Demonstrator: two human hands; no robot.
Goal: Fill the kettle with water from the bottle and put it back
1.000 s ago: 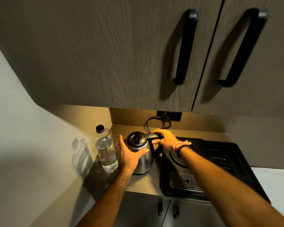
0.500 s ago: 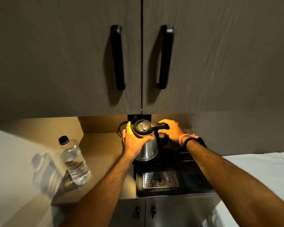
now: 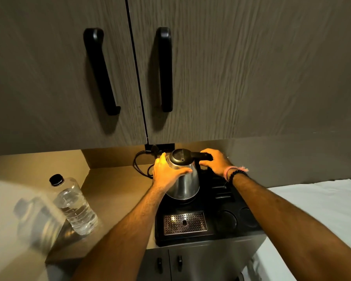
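A steel kettle (image 3: 185, 184) with a closed black lid stands upright on the black tray (image 3: 223, 234), over its round base at the back. My left hand (image 3: 165, 173) wraps the kettle's left side. My right hand (image 3: 216, 162) grips its black handle. A clear plastic water bottle (image 3: 74, 205) with a black cap on stands on the counter to the left, partly full, apart from both hands.
Upper cabinet doors with two black handles (image 3: 164, 67) hang low over the counter (image 3: 114, 185). A black cord (image 3: 141, 165) loops to a wall socket behind the kettle. The tray holds a perforated metal drip grate (image 3: 184, 223) and round recesses. A white surface lies right.
Both hands carried the kettle from the counter beside the bottle rightward onto the black tray. The view swung left, so the bottle now sits farther from the kettle.
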